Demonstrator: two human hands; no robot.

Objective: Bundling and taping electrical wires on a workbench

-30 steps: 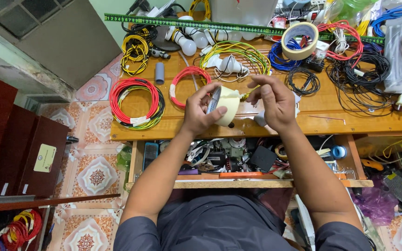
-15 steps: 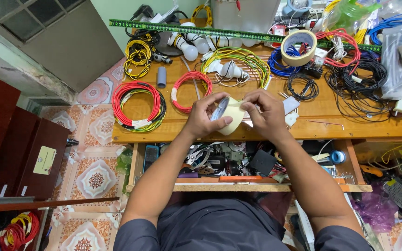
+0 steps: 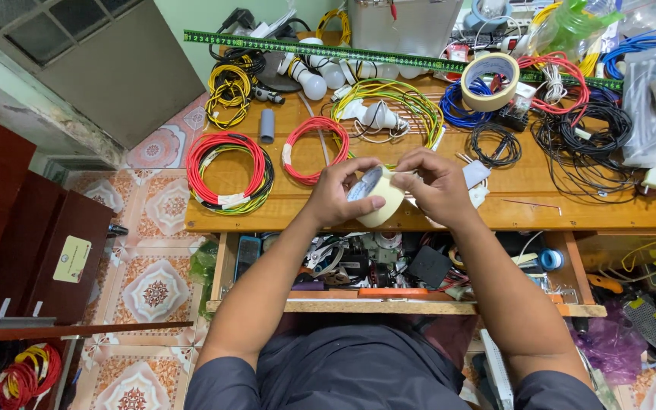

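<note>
Head view: left hand [image 3: 339, 193] clamps tape roll [image 3: 377, 199]; right hand [image 3: 438, 186] fingers pinched at roll's edge; no strip visibly pulled free.

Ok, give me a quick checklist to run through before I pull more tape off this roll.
1. Tape roll gripped by left hand: ok.
2. Right hand pinching at the roll's edge: ok.
3. Loose tape end actually lifted: cannot tell, fingers hide it.
4. Hands over the wooden bench, not off its front edge: ok.
5. Red wire coil apart from the roll: ok.
6. Cutting tool within reach: cannot tell.
</note>
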